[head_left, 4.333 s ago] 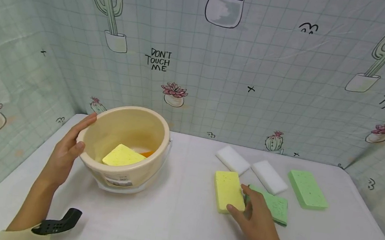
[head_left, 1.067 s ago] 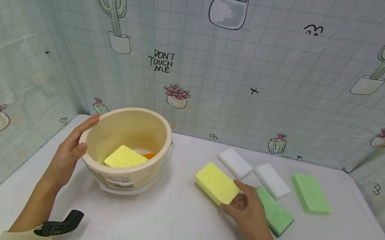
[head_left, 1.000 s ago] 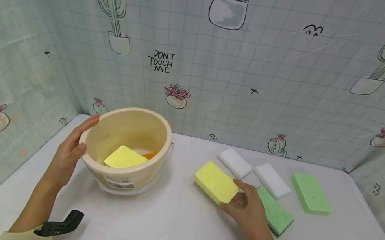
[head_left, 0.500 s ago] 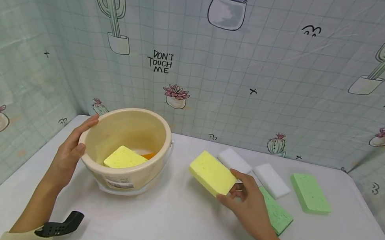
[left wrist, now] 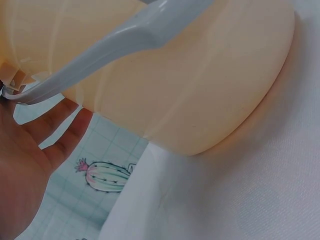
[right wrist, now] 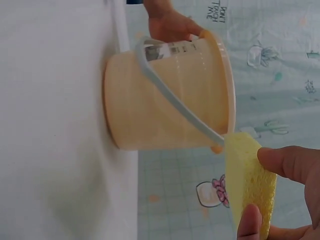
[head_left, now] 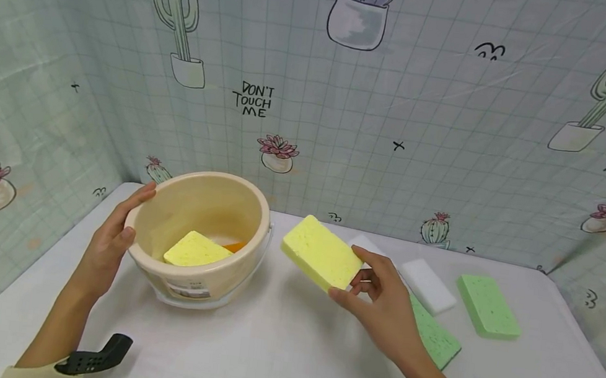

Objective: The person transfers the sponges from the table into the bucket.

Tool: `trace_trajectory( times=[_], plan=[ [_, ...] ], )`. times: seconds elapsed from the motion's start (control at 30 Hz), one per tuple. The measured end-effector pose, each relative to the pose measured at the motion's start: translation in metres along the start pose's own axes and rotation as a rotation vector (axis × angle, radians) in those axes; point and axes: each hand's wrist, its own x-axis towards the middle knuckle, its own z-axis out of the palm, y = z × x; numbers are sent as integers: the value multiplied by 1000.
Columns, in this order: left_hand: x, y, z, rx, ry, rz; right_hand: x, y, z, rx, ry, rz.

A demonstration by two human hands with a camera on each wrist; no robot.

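Observation:
My right hand (head_left: 380,304) pinches a yellow sponge (head_left: 321,252) by its near end, thumb below and fingers above, lifted over the white table. In the right wrist view the sponge (right wrist: 245,180) overlaps the rim of a cream bucket (right wrist: 165,105). My left hand (head_left: 106,241) rests against the bucket's left side, fingers extended along the outer wall just under the rim. Up close, the left wrist view has two fingers behind the grey handle (left wrist: 115,50). Inside the bucket (head_left: 228,277) lie another yellow sponge (head_left: 195,250) and a bit of something orange (head_left: 235,246).
On the right of the table (head_left: 271,366) lie a green sponge (head_left: 489,305) and a white sponge block (head_left: 429,284). A second white block (head_left: 365,242) and a green sponge (head_left: 435,335) are partly covered by my right hand. A cactus-print curtain (head_left: 310,121) surrounds the table.
My right hand has taken hold of the yellow sponge, raised it off the table and carried it left toward the bucket. My left hand has stayed at the bucket.

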Motion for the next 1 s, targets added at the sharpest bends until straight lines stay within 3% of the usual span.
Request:
trace_trajectory(
  times=[0.3,0.57,1.0],
  plan=[
    [0,0,0,3,10,-9,10,-27,8,36,6,-74],
    [1,-1,-1,21,19,-32,22,-44,22,45,-26,-86],
    [1,-2,-1,20,6,8,39,-69,55,16,-97,-142]
  ],
)
